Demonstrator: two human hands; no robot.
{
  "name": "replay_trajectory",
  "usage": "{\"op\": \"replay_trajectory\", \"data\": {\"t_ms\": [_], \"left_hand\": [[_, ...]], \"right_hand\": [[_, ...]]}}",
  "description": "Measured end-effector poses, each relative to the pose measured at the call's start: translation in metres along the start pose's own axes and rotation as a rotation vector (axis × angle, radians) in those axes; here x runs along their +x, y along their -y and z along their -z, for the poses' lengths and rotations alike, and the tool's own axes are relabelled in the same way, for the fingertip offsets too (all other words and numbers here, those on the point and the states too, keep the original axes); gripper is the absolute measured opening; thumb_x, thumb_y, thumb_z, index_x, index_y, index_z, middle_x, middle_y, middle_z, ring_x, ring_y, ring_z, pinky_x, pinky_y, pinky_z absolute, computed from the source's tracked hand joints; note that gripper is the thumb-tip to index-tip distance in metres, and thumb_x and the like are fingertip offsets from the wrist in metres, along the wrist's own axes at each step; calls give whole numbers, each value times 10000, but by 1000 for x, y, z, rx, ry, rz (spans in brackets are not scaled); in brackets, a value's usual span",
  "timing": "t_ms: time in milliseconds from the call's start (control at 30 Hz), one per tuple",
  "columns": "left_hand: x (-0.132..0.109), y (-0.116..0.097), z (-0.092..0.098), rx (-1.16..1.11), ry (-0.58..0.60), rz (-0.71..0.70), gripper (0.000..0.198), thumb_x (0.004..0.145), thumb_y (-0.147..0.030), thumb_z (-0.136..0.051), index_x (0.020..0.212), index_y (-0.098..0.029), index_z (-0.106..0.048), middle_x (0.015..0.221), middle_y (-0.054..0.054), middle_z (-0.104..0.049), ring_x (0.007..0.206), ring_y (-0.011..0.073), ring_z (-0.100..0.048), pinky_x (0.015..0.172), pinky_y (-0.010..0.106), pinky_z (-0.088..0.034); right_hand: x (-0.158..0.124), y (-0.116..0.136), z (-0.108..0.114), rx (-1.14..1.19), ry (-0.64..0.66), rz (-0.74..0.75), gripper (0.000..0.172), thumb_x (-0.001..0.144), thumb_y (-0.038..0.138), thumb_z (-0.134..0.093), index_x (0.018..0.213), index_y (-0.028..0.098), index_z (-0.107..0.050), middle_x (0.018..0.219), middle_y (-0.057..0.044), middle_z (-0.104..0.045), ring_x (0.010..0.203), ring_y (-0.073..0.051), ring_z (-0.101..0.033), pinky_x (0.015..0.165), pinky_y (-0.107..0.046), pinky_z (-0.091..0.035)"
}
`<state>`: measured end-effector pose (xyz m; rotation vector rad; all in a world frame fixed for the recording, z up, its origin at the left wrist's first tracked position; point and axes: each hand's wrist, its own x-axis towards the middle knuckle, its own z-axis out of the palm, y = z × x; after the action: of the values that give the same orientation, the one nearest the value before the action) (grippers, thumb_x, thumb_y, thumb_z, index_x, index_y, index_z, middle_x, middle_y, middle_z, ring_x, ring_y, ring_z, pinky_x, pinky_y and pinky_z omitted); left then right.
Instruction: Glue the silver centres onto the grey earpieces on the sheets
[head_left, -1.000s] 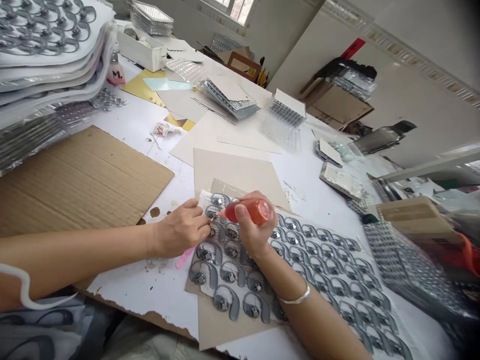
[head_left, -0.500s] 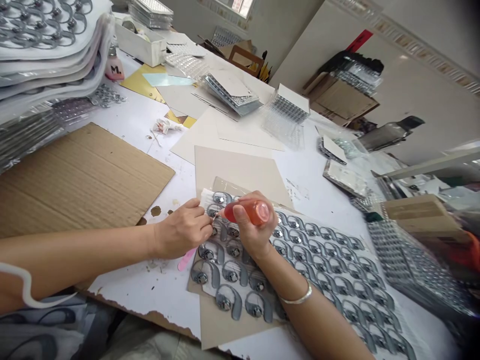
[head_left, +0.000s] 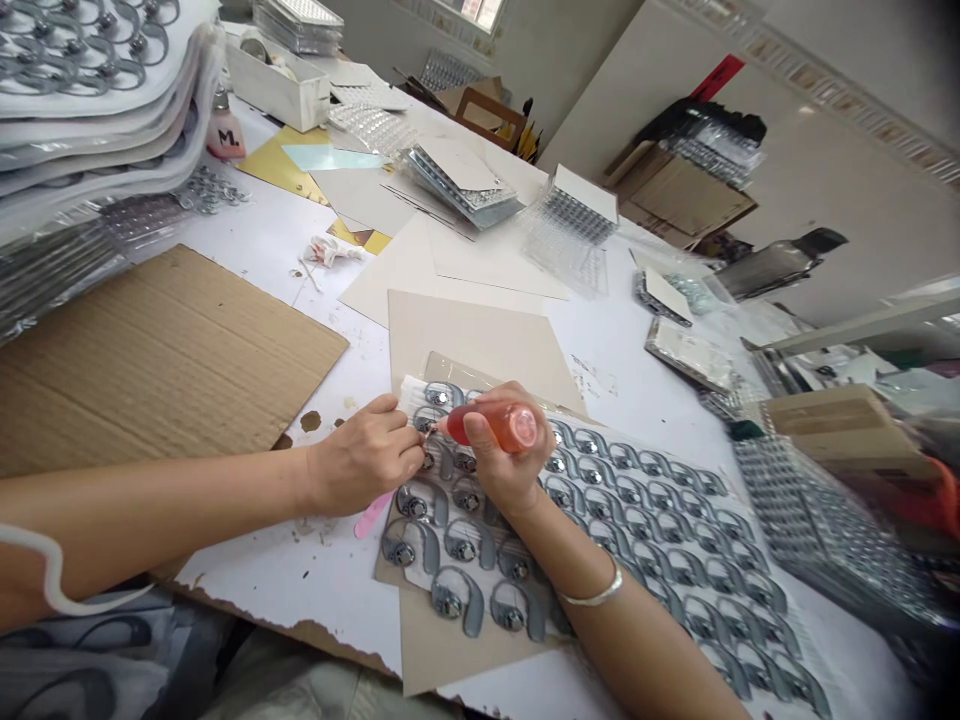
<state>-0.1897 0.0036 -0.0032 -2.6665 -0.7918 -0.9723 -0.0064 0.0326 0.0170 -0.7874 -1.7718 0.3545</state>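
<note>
My right hand (head_left: pixel 511 465) is wrapped round a red squeeze bottle (head_left: pixel 491 425), its narrow tip slanting down to the left. That tip is at one of the grey ear-hook-shaped pieces (head_left: pixel 450 594) laid in rows on a white sheet. Close by on the left, my left hand (head_left: pixel 373 452) has its fingers curled in a pinch near the bottle's tip; what they grip, if anything, is too small to make out. Under the sheet lies beige card (head_left: pixel 450 665). A pink strip (head_left: pixel 373 517) sticks out below my left hand.
Brown cardboard (head_left: pixel 157 370) lies at the left, with a tall stack of filled sheets (head_left: pixel 180 120) behind it. A small bottle marked M (head_left: pixel 225 133), a white box (head_left: pixel 289 98), and crumpled tissue (head_left: pixel 330 250) are farther back. Sheets of shiny beads (head_left: pixel 840 530) are piled at the right.
Both hands and the red bottle stay almost in the same place. The whole view shifts very slightly.
</note>
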Motion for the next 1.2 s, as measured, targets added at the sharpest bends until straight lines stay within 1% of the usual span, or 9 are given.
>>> {"op": "replay_trajectory", "data": {"t_ms": [100, 300, 467, 767, 1033, 1200], "left_hand": [[0, 0, 0, -1, -8, 4, 264, 819, -36, -520, 577, -139, -501, 696, 51, -641, 577, 148, -446, 628, 323, -346], [1, 0, 3, -22, 17, 0, 252, 832, -50, -523, 593, -130, -540, 708, 58, -651, 585, 153, -466, 624, 320, -351], [1, 0, 4, -32, 20, -3, 253, 836, -53, -514, 596, -128, -533, 714, 64, -650, 591, 156, -468, 625, 324, -351], [2, 1, 4, -12, 26, -2, 271, 847, -58, -506, 587, -135, -508, 696, 55, -640, 586, 147, -462, 624, 321, -345], [-1, 0, 1, 3, 24, 1, 250, 854, -57, -510, 617, -134, -528, 723, 59, -653, 599, 148, -474, 644, 319, -346], [-2, 0, 0, 0, 18, -1, 241, 845, -45, -510, 622, -133, -536, 736, 64, -659, 604, 158, -469, 630, 327, -343]], "right_hand": [[-1, -1, 0, 3, -13, 5, 71, 773, 190, -675, 777, 189, -604, 722, 1, -609, 663, -128, -559, 591, -277, -466], [-1, -4, 1, -19, -51, 10, 61, 776, 200, -671, 792, 186, -614, 749, -8, -603, 657, -132, -555, 594, -291, -466], [-1, -3, 0, -18, -30, 21, 60, 781, 203, -664, 778, 188, -606, 718, -4, -608, 663, -142, -562, 595, -296, -470], [-1, -4, 0, -26, -39, 30, 69, 783, 225, -664, 764, 192, -606, 711, -12, -606, 652, -152, -563, 578, -312, -474], [-2, -5, 0, -16, -53, 35, 59, 775, 205, -668, 777, 192, -611, 734, -10, -606, 654, -144, -558, 587, -308, -473], [0, -5, 1, -50, -54, 66, 72, 781, 208, -662, 758, 190, -597, 707, -6, -604, 643, -140, -556, 579, -304, -473]]}}
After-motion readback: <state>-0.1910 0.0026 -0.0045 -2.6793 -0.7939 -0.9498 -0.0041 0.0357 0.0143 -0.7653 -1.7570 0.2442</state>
